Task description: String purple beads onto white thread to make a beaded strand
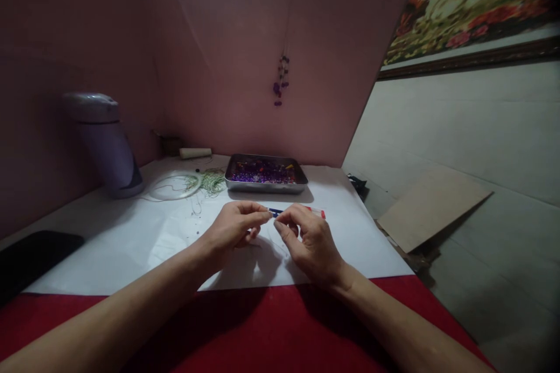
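Observation:
My left hand [234, 225] and my right hand [308, 239] are close together above the white sheet [170, 245], fingertips nearly meeting. Each is closed in a pinch between thumb and forefinger; what they hold is too small to make out. A dark blue, pen-like item [275, 211] shows behind the fingertips, and whether it is touched is unclear. Just beyond the right hand lies a red and white item [322, 214], partly hidden. Behind both hands a metal tray [266, 189] holds purple beads and some yellow and red bits.
A purple flask [109, 151] stands at the left, near a dark flat object [39, 250]. Clear coiled line [175, 186] and green threads [212, 182] lie beside the tray. A bead strand [280, 78] hangs on the pink panel [236, 70]. Red cloth [262, 326] covers the front.

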`<state>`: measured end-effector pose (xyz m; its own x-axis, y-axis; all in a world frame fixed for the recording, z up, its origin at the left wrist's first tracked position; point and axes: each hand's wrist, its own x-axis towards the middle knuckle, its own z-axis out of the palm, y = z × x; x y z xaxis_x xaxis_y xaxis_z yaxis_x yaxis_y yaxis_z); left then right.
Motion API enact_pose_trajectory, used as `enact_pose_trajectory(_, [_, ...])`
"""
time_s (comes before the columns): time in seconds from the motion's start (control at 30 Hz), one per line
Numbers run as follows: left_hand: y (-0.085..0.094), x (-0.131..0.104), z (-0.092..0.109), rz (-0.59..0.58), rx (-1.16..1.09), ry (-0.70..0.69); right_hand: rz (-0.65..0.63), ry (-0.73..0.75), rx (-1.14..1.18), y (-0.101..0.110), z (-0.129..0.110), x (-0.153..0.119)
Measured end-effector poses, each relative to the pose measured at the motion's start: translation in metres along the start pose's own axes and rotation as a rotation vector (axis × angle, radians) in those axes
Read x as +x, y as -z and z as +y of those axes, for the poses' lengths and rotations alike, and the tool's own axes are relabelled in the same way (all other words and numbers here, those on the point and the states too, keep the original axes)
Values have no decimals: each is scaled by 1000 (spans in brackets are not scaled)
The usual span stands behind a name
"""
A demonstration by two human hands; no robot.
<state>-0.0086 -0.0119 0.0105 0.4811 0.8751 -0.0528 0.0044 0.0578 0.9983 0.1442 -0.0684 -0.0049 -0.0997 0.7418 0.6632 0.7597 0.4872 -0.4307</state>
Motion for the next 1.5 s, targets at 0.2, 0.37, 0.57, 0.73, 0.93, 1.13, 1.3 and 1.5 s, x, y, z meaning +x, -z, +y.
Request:
enact_pose_trajectory(0.2, [0, -1, 1, -42, -63, 34, -31, -76, 75, 1, 1, 2])
enact_pose_trajectory(0.37, [0, -3, 4, -75, -59, 18, -102, -182, 183, 3, -2, 4])
enact_pose_trajectory(0.57, [1, -3, 2, -171, -168, 23, -180, -212, 435, 6, 0, 4])
enact_pose_trajectory(0.73, [-1, -3, 0, -185, -146, 9, -106, 136, 237, 9, -1, 4])
enact_pose_trajectory(0.93, [-1, -3, -3, -213, -160, -20, -97, 415, -83, 12, -3, 5])
enact_pose_trajectory(1.13, [3, 0, -4, -193, -162, -15, 33, 276, -133, 10, 3, 4])
enact_pose_trajectory(1.3, [0, -3, -1, -197, -144, 33, 108, 255, -150, 8, 7, 5])
enact_pose_trajectory(1.5, [-2, -9, 5, -260, -77, 87, 137, 196, -89, 8, 7, 5])
